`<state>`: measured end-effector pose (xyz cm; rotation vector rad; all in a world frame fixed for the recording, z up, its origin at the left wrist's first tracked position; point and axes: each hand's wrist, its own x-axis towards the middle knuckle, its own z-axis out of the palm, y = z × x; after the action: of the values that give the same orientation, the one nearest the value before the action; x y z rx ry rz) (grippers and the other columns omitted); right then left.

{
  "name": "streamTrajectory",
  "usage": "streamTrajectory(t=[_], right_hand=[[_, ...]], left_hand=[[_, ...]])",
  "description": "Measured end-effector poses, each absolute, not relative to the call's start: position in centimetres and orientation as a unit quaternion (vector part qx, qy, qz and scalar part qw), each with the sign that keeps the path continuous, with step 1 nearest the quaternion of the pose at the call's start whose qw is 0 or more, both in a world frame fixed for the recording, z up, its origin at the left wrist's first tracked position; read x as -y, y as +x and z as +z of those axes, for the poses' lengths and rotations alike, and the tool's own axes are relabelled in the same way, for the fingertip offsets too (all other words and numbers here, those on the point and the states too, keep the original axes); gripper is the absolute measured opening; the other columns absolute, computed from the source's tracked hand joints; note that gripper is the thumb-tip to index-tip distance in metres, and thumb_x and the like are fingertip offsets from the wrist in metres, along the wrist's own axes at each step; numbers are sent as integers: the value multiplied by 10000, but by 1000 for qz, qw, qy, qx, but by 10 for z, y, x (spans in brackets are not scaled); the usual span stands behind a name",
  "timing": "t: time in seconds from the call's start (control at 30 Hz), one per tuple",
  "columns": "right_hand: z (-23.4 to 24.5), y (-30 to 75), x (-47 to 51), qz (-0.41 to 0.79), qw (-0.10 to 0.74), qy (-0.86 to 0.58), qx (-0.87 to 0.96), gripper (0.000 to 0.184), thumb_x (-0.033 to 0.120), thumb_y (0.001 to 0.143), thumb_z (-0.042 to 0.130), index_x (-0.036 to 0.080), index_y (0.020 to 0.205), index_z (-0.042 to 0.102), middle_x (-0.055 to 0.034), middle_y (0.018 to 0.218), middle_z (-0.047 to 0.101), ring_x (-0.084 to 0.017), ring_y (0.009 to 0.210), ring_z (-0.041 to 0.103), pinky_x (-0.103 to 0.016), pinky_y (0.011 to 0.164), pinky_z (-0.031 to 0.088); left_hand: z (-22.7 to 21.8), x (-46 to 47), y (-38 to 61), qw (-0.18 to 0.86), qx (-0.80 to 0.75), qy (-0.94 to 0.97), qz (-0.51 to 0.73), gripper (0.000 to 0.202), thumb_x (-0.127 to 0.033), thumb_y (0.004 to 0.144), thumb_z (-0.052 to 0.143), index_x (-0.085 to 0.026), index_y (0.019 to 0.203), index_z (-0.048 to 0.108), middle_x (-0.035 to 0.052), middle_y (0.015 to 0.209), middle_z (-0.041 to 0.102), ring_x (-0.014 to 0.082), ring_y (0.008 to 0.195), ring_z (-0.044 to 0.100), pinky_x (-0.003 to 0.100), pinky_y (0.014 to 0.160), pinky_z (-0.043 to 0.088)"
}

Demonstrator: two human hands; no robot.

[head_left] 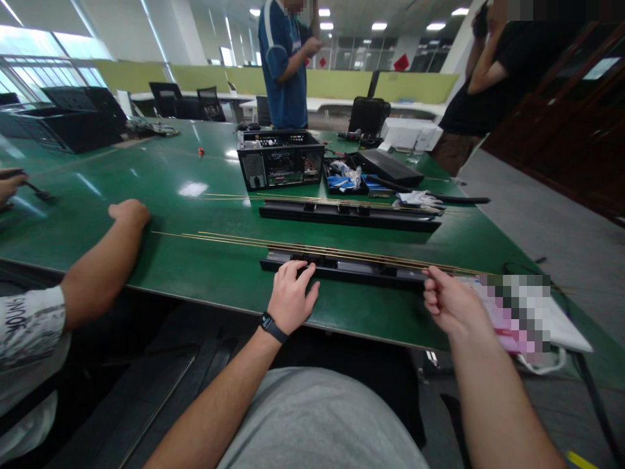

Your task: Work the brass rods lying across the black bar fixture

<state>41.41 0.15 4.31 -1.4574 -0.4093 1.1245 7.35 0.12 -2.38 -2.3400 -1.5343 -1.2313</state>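
Grey shirt sits closest; left hand, grip loosely spread, best steadies the black rail; right hand, curled, pinch unclear, should avoid bending the thin rods.

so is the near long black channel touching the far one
Apart. The head view shows a strip of green tabletop between the near black channel and the far black channel.

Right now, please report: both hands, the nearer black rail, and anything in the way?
Left hand open at nearer black rail. Right hand curled by its right end, grip unclear. Thin rods along rail; white item right of right hand.
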Motion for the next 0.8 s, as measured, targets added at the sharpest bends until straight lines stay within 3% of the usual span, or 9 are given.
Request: streamTrajectory(t=[0.4,0.63,0.8], right_hand=[[40,393,-5,476,590,-622,194,244,368,975,814,171,958,672,42,607,566,-68,347,418,-175,275,240],[43,405,-4,461,605,-625,174,140,253,1021,700,162,923,661,47,608,541,-60,356,407,-167,286,232],[38,441,-5,456,607,-630,163,188,254,1011,725,201,879,603,57,618,503,-54,380,402,-163,320,240]], left_hand=[[-24,-2,74,37,503,-764,-402,385,-261,1025,708,-225,1409,716,156,1351,686,338,1325,609,530,1115,563],[-25,-2,73,41,499,-766,-403,393,-260,1028,708,-224,1419,708,159,1352,687,341,1330,611,537,1118,563],[-25,-2,73,46,497,-766,-405,379,-257,1029,708,-208,1405,716,161,1349,688,339,1319,614,535,1126,562]])
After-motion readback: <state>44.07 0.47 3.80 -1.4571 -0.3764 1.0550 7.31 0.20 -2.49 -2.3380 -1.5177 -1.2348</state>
